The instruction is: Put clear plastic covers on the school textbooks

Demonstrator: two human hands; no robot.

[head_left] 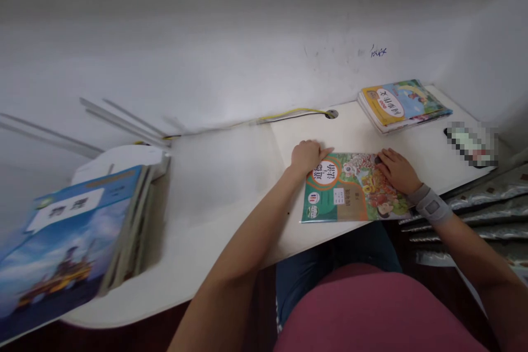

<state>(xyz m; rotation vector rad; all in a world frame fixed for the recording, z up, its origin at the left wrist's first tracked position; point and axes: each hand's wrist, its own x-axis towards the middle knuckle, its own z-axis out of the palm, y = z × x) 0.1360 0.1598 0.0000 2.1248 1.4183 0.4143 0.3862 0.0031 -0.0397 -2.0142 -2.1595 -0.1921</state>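
Note:
A green textbook [350, 192] with a festive picture and Chinese lettering lies flat near the desk's front edge; its border looks glossy, like clear plastic. My left hand [307, 157] is closed at its far left corner, the thumb stretched along the upper edge and the other fingers curled down, partly hidden. On the right part of the cover rests my right hand [398, 170], fingers extended toward the far edge. A small dark spot shows by its fingertips; I cannot make out what it is. A grey band [431, 204] circles the right wrist.
Thin books [402, 102] are stacked at the back right, beside a blurred-out phone-like object [472, 146]. A taller stack of blue-covered books [70, 242] stands at the left of the white desk [214, 220]. A yellow cable [297, 111] runs along the wall into a hole.

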